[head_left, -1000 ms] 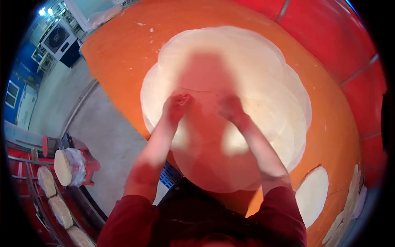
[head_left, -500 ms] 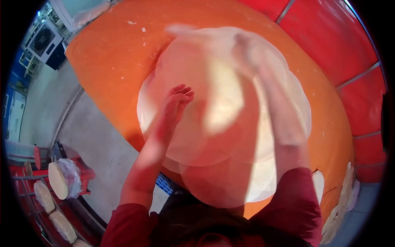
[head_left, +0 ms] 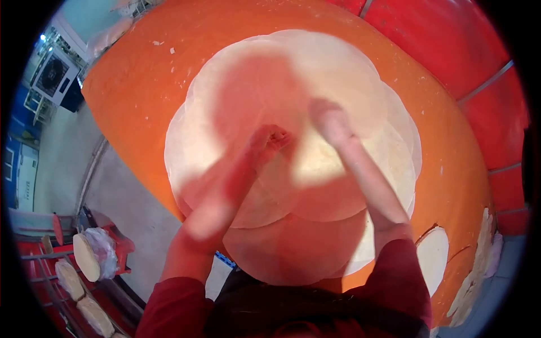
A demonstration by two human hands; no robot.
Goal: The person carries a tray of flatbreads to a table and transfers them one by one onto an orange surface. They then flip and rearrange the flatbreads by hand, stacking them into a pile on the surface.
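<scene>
Large, thin, pale round dough sheets (head_left: pixel 360 84) overlap one another in a broad layer on the orange table (head_left: pixel 141 107). Over the middle of the sheets is my left hand (head_left: pixel 273 138), in red shadow with its fingers curled together; what they hold, if anything, is hidden. To its right and a little farther off, my right hand (head_left: pixel 332 121) hovers over the same sheets, smeared by motion. Red shadows of my arms and head fall across the dough.
A smaller pale oval piece (head_left: pixel 433 259) lies at the table's right, near ragged dough-coloured scraps (head_left: pixel 473 270) along the edge. Red padded panels (head_left: pixel 439 45) border the far right. On the left, a plastic-wrapped round stack (head_left: pixel 93 256) rests on a red stool. A fan unit (head_left: pixel 55 73) stands farther back.
My right hand has drawn back toward me from the far part of the sheets. My left hand has shifted right and its fingers have curled in. The view has tilted slightly.
</scene>
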